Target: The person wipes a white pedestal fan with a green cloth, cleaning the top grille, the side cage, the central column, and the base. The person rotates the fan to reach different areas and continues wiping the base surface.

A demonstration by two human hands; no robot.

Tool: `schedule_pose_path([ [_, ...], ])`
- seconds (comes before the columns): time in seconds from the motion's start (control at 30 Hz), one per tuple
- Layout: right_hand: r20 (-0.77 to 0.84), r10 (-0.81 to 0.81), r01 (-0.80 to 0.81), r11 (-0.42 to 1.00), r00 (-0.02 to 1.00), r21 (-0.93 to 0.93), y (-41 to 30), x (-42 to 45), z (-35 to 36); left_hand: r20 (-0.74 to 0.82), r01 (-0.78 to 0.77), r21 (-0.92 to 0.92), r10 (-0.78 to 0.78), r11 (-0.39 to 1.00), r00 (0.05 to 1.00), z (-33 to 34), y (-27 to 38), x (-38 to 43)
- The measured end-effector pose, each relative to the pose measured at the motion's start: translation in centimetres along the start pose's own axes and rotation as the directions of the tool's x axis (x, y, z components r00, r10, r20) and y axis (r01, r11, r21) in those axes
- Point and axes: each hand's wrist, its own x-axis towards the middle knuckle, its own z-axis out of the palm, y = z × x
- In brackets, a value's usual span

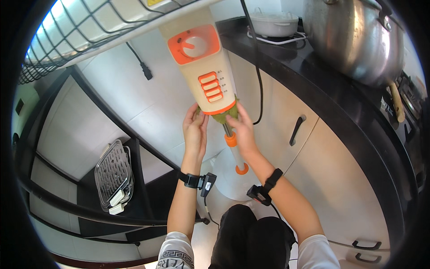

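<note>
A pedestal fan's cream and orange control housing [201, 67] stands before me, with a round dial and a column of push buttons. Below its bottom edge, a green cloth [225, 116] is bunched around the metal pole. My right hand [242, 126] presses this cloth at the housing's lower right side, thumb in front. At the lower left side, my left hand [196, 129] has its fingers up against the housing and the cloth's left end. An orange collar [230, 139] and a pale pole lead down to the round white base [235, 178].
A black countertop [285, 64] curves along the right, bearing a large steel pot [352, 40] and a white lidded dish [273, 25]. A loose black plug [146, 71] hangs at the wall. On the left, a black-framed shelf holds metal racks [114, 175]. A wire basket [100, 27] juts in above.
</note>
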Motion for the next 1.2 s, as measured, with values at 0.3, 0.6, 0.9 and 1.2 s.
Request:
schedule_pose_path([
  [0.3,0.210,-0.187,0.281,0.670,0.960,-0.688,1.5,1.0,-3.1,0.060,-0.031,0.420,0.007,0.907,0.998,-0.6,-6.1,-0.1],
  [0.6,0.335,-0.412,0.423,0.141,0.847,-0.895,3.5,-1.9,-3.8,0.228,-0.055,0.652,-0.127,0.756,0.965,-5.2,-10.4,-0.4],
  [0.9,0.202,-0.226,0.255,0.237,0.953,-0.937,5.1,-3.6,-4.2,0.216,0.213,0.450,-0.338,0.867,0.916,-7.7,-12.8,-0.7],
  [1.2,0.169,-0.212,0.261,0.561,0.963,-0.786,7.2,-1.2,-3.9,0.122,0.195,0.031,-0.197,0.980,0.973,-7.4,-13.6,-1.5],
])
